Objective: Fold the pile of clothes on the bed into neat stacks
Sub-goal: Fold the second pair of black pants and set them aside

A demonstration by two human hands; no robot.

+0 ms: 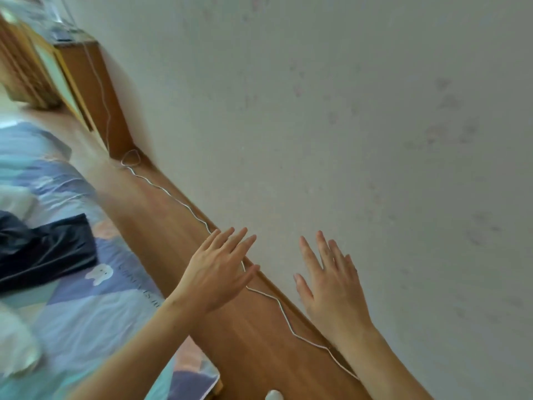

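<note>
Reaching toward the wall, the left hand (219, 272) and right hand (331, 281) spread flat-fingered, each grip empty, touching nothing.

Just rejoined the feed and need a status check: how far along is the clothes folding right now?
Done: one dark navy garment lies flat on the patterned bedsheet, apparently folded. In hand: nothing; the left hand and right hand are raised with fingers straight, gripping no cloth. Left: pale garments lie bunched at the frame's left edge, unfolded. Most of the bed is out of view, so the remaining pile cannot be judged.
</note>
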